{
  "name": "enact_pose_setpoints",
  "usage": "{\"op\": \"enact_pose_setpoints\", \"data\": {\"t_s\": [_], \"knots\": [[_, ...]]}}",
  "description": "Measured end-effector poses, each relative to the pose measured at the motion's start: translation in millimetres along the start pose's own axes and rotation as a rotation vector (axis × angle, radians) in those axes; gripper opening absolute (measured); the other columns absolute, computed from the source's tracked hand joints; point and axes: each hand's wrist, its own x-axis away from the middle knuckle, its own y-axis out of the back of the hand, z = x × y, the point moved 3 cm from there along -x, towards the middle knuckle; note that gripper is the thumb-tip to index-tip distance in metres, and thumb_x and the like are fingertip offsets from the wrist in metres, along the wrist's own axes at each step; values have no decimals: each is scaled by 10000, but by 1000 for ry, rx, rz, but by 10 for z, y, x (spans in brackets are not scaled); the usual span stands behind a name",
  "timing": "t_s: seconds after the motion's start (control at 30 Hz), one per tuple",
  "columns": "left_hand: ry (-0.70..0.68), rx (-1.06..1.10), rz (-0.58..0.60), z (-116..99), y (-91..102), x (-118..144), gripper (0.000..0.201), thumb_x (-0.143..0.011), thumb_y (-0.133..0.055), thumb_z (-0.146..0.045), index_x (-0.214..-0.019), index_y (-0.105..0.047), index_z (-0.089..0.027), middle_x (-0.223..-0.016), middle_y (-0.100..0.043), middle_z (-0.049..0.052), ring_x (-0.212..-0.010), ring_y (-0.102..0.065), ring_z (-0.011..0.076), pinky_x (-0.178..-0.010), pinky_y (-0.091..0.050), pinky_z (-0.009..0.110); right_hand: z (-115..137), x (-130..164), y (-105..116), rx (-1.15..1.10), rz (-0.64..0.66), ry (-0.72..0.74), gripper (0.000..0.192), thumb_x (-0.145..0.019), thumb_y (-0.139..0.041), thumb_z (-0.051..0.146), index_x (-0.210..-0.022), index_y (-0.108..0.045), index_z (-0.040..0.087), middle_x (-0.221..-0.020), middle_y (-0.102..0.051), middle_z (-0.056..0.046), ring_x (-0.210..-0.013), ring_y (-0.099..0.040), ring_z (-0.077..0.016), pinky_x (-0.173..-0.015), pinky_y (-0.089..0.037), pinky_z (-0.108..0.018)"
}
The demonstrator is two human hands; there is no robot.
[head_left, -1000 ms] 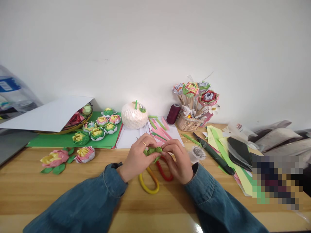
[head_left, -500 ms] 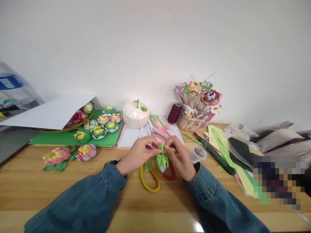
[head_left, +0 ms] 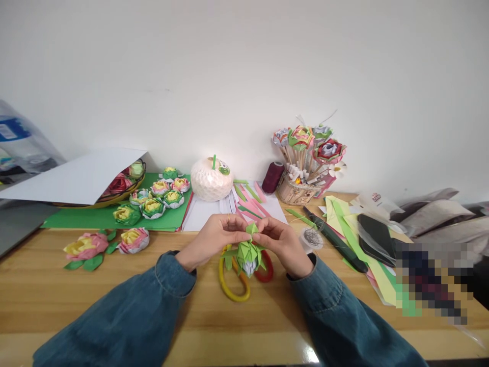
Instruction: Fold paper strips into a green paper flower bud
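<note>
Two hands, left hand [head_left: 214, 240] and right hand [head_left: 284, 243], share one green paper flower [head_left: 248, 252]. Left of the grip, two pink paper flowers [head_left: 105, 245] lie on the tabletop [head_left: 114, 300] and six small ones [head_left: 155, 196] on one green sheet [head_left: 76, 218]. Beyond the grip: one thread spool [head_left: 272, 177], one basket [head_left: 296, 192].

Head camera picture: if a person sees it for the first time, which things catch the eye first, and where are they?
At the centre, the left hand and right hand pinch a folded green paper flower above the scissors with one yellow and one red handle on the wooden table. At the back right, a basket of paper flowers on sticks stands by the wall. At the left, small paper lotuses lie on a green sheet.
</note>
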Motion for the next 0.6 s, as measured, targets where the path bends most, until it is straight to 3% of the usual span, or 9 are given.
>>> {"op": "enact_pose_setpoints", "data": {"t_s": [0.33,0.6], "knots": [[-97,-120,-4,-45,15,-14,167,-621,-668,-239,-693,-562,-131,-643,-556,-7,-591,-496,90,-559,-399,221,3,-3,24,113,-55,71,224,-647,-695,322,-682,-542,163,-638,-555,24,-573,-531,-92,-558,-474,-237],[-236,-305,-80,-48,8,2,31,-676,-605,-163,-675,-587,-137,-655,-577,3,-641,-518,108,-594,-419,229,45,70,-2,446,-196,263,96,-716,-611,215,-664,-550,162,-630,-572,2,-576,-530,-106,-560,-463,-241]]}}
